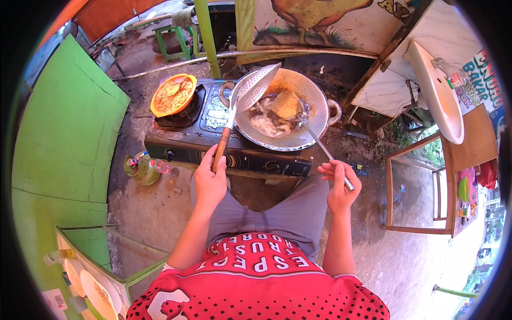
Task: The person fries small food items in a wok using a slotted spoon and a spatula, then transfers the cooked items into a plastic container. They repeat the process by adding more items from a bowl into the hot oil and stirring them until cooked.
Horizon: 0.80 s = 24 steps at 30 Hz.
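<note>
My left hand (211, 182) grips the wooden handle of a perforated metal skimmer (256, 86), whose bowl is raised over the left rim of a large metal wok (276, 143). In my right hand (342, 184) is the metal handle of a long spatula or ladle (320, 144); its head reaches into the wok and is partly hidden. A browned, flat piece of food (286, 105) lies at that head. Around it, pale pieces of food (266, 125) sit in dark, bubbling oil.
The wok stands on the right burner of a two-burner gas stove (216, 154). An orange basin (174, 96) of shredded food rests over the left burner. Below is a green gas cylinder (142, 172) beside a plastic bottle (160, 166). A washbasin (438, 92) hangs at right; a wooden frame (388, 192) stands below.
</note>
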Motion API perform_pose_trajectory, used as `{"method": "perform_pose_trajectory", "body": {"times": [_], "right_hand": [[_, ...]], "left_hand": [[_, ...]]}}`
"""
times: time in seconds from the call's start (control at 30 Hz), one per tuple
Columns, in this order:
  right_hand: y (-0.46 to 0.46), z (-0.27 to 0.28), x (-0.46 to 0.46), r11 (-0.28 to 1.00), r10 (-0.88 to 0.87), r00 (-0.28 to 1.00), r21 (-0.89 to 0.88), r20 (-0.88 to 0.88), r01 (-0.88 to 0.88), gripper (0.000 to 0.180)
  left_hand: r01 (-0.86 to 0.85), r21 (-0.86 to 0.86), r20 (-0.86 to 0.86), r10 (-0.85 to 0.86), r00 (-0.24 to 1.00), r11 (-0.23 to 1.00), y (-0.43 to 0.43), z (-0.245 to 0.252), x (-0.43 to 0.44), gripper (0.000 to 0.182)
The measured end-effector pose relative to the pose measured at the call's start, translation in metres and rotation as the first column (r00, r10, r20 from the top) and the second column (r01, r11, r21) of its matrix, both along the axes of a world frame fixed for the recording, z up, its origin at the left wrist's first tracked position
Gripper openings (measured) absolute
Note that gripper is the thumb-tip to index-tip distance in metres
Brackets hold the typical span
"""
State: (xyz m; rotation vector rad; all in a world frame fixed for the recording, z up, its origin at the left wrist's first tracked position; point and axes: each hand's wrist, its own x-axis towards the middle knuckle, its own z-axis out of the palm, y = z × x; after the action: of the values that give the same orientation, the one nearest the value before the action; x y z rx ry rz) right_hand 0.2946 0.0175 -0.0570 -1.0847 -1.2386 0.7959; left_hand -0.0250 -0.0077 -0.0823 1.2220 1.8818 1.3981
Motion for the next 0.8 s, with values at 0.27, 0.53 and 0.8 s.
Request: {"method": "perform_pose_trajectory", "body": {"times": [0.27, 0.53, 0.8], "right_hand": [[0.013, 0.009, -0.002, 0.972, -0.216, 0.953, 0.136, 0.213, 0.191, 0.023], [0.018, 0.009, 0.001, 0.968, -0.232, 0.886, 0.186, 0.402, 0.169, 0.015], [0.010, 0.005, 0.003, 0.992, -0.098, 0.947, 0.106, 0.306, 0.068, 0.024]], "left_hand": [[0.079, -0.073, 0.072, -0.074, 0.995, 0.994, -0.009, -0.001, 0.015, 0.039], [0.161, -0.117, 0.110, -0.148, 0.983, 0.980, -0.020, 0.014, 0.033, 0.041], [0.191, 0.032, 0.220, -0.193, 0.956, 0.981, -0.024, 0.010, 0.034, 0.040]]}}
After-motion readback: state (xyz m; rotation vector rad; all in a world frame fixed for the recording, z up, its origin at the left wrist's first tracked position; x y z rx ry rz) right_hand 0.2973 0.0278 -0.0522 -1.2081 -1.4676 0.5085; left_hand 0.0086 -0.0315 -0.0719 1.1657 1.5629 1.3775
